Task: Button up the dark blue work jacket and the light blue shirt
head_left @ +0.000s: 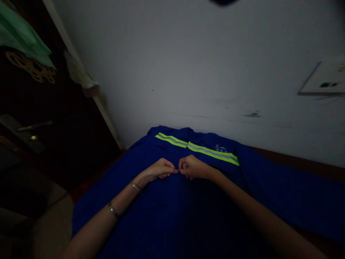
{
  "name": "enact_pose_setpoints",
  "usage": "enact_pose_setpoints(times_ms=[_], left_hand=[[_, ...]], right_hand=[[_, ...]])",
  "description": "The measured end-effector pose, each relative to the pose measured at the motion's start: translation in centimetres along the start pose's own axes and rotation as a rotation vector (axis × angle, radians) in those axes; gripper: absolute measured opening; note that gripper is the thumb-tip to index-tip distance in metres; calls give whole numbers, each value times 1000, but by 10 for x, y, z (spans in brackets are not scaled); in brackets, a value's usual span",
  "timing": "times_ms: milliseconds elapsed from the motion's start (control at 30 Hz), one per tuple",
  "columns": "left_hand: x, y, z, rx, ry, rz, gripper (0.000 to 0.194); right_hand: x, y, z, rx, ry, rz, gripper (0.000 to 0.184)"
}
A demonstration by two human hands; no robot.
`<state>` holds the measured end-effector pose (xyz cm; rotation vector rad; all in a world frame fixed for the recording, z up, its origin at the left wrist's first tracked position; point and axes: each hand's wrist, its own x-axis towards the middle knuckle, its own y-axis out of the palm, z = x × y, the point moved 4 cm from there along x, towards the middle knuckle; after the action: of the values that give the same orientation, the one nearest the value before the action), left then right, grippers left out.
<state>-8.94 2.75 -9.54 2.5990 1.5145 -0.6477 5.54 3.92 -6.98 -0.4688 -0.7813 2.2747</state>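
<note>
The blue jacket (167, 201) is pinched narrowly by left hand (161, 168) and right hand (193, 167) — reflective strip (212, 152) seen at their two o'clock

The work jacket (153, 203) is plain deep blue under the grip; just beyond, its reflective bands (212, 152) are fluorescent yellow-green with a silver-grey centre stripe, and a whitish print (222, 148) shows to the right. Left of the grip, the bracelets (135, 186) are silver-toned. Farther off, the wall (188, 64) is pale grey with dark scuffs (253, 114), and far left a cloth (27, 39) is mint green.
</note>
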Motion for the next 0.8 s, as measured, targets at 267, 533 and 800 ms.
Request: enact_pose_setpoints(times_ms=[267,533,800], left_hand=[[-1,-11,2,34,19,7,13],[4,-7,3,114,121,-108,16],[7,-4,5,29,137,-163,13]], right_hand=[[0,1,-7,61,30,12,16],[-2,0,-3,60,57,6,16],[-2,1,-5,31,86,3,16]])
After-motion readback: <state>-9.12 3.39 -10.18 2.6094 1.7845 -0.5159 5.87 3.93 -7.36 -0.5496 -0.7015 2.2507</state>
